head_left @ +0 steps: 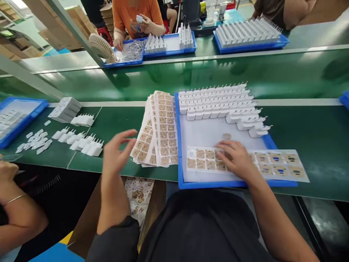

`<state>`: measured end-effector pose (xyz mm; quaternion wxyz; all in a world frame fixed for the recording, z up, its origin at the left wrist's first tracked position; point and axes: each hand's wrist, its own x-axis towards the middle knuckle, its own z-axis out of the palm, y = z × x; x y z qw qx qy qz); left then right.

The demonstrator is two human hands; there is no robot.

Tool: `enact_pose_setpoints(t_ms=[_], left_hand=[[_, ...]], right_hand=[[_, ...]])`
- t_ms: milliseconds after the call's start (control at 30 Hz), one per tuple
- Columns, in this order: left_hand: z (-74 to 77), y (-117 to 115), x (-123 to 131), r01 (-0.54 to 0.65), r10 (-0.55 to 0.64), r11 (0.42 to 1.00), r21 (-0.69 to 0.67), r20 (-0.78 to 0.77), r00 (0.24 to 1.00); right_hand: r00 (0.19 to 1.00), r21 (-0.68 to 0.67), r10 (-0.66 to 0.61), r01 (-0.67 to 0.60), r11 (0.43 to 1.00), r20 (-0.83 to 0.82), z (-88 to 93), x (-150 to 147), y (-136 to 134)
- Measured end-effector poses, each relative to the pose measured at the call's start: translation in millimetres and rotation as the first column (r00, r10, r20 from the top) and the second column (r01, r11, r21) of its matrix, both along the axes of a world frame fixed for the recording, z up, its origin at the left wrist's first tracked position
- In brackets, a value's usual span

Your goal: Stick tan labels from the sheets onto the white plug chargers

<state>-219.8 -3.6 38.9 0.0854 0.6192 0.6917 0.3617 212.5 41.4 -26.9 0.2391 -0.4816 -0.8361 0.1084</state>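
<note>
"Hands first: how did they stand?"

"Left hand (116,154) was open and empty, fingers spread, blurred in the air over the table's near edge. Right hand (237,162) lay palm down, fingers loosely bent on the label sheet (275,163), gripping nothing that I could see."

"And where was that sheet?"

"Flat along the front of the blue tray (176,138). Its long axis ran left to right, and its right end reached past the tray's rim. White plug adapters (218,103) filled the far half."

"Which hand was nearer?"

"The right, touching the sheet's left part. The left was well apart from it, just beside the fanned stack of label sheets (160,131). More loose adapters (81,142) lay further left."
</note>
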Motion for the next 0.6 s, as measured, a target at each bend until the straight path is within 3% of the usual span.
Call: enact_pose_setpoints(t_ms=[133, 233, 467, 600], left_hand=[[-21.0, -18.1, 93.0, 0.242, -0.232, 0.969, -0.044, 0.155, 0.96], [-35.3, -11.6, 130.9, 0.347, -0.334, 0.934, -0.085, 0.138, 0.933], [-46.1, -3.2, 155.2, 0.355, -0.372, 0.913, -0.202, -0.055, 0.926], [-47.6, -5.7, 165.3, 0.389, -0.404, 0.89, -0.237, -0.018, 0.915]], right_hand=[[0.998, -0.012, 0.041, -0.04, 0.999, 0.057, 2.0, -3.5, -5.2], [0.997, -0.017, 0.06, -0.059, 0.998, 0.044, 2.8, -3.7, -7.4], [0.984, -0.02, 0.145, -0.144, 0.989, 0.103, 6.4, -10.1, -13.3], [0.981, -0.087, 0.189, -0.186, 0.979, 0.03, 10.5, -8.3, -13.2]])
